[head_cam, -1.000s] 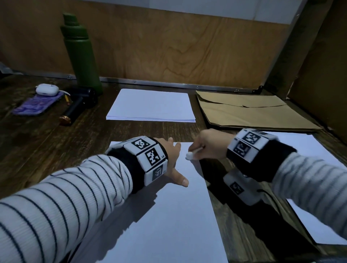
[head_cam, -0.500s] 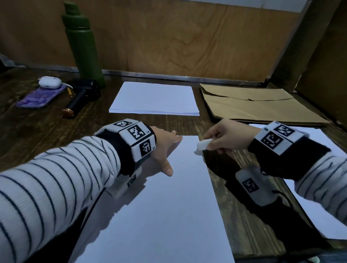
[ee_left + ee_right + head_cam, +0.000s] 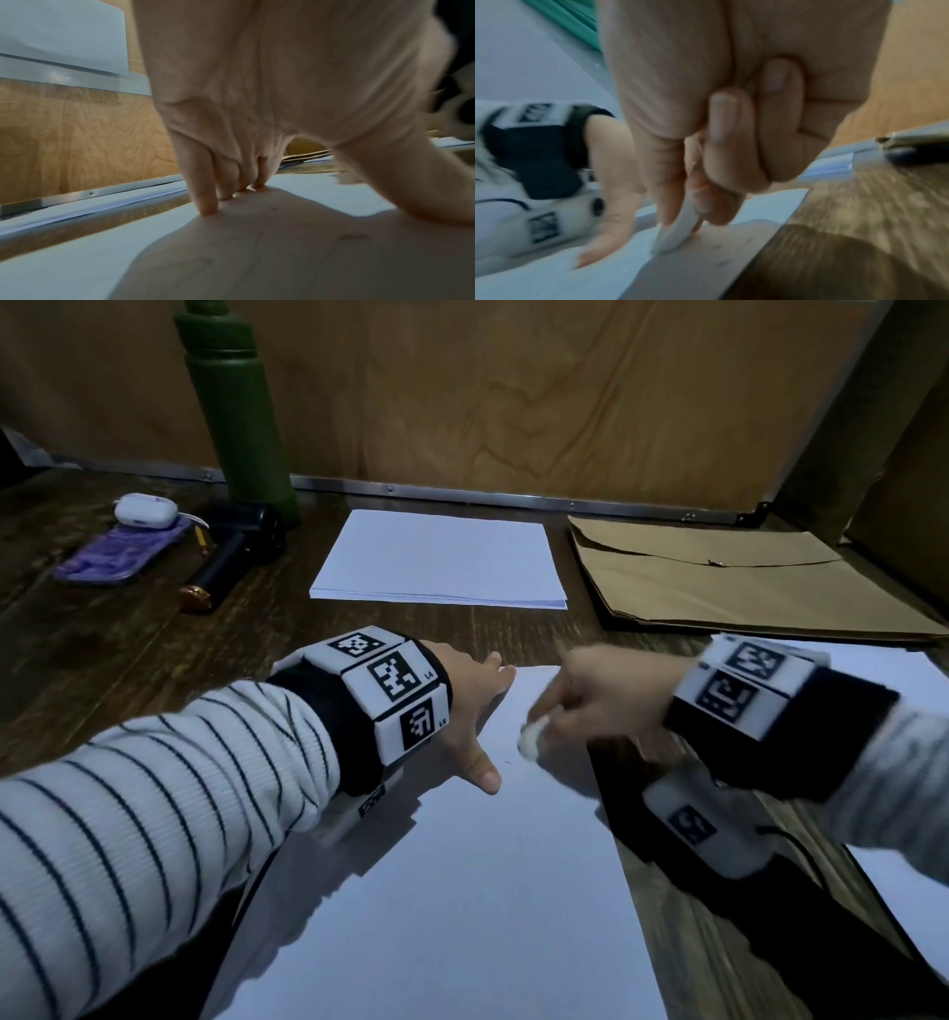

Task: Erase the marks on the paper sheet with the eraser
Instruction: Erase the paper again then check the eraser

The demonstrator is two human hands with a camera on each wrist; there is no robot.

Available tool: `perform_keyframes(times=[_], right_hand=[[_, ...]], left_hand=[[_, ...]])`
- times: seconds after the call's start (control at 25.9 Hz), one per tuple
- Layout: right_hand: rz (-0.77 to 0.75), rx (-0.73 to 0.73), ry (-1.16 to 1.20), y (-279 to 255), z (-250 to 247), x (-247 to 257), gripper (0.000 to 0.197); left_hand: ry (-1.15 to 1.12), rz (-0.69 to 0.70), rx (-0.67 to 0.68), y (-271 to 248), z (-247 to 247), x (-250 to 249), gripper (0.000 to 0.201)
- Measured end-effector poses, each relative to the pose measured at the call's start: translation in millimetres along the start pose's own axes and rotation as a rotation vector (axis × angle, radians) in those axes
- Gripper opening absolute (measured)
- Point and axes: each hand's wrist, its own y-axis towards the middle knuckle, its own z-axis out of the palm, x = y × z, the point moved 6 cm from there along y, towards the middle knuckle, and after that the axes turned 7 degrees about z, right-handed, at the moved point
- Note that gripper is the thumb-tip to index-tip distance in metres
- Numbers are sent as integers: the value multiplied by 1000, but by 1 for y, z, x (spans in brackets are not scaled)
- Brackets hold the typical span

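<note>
A white paper sheet (image 3: 462, 891) lies on the dark wooden table in front of me. My left hand (image 3: 475, 711) rests flat on its upper left corner, fingers straight and thumb spread; the left wrist view shows the fingertips (image 3: 205, 209) pressing the paper sheet (image 3: 64, 263). My right hand (image 3: 590, 706) pinches a small white eraser (image 3: 531, 739) between thumb and fingers. The eraser (image 3: 672, 237) touches the paper sheet (image 3: 564, 280) near its top right, just right of the left thumb. A tiny dark mark (image 3: 508, 761) shows beside the eraser. The right hand is motion-blurred.
A stack of white paper (image 3: 441, 562) lies further back, brown envelopes (image 3: 729, 582) to its right, another white sheet (image 3: 904, 891) at the right edge. At back left stand a green bottle (image 3: 236, 403), a black cylinder (image 3: 226, 562), a purple case (image 3: 118, 554) and a white earbud case (image 3: 145, 509).
My right hand has moved left and down from the sheet's right edge, bringing the eraser onto the paper. The left hand stays pressed on the top left corner.
</note>
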Motion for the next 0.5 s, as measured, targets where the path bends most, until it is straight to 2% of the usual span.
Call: perform_keyframes(times=[0.08, 0.12, 0.15, 0.23, 0.31, 0.35, 0.5], right_hand=[[99, -142, -6, 16, -16, -5, 31], [106, -169, 9, 18, -16, -5, 31], [67, -152, 18, 15, -11, -4, 30], [-31, -7, 23, -5, 7, 4, 27], [-32, 121, 80, -18, 17, 9, 25], [-18, 103, 74, -14, 14, 7, 27], [125, -144, 23, 17, -13, -10, 34]], left_hand=[[-3, 6, 5, -1, 0, -1, 119], [1, 8, 9, -1, 0, -1, 119], [9, 8, 12, 0, 0, -1, 120], [21, 2, 12, 0, 0, -1, 120], [31, 0, 4, 1, -1, -2, 121], [36, 1, 3, 1, -1, -3, 121], [31, 3, 5, 0, -1, -4, 118]])
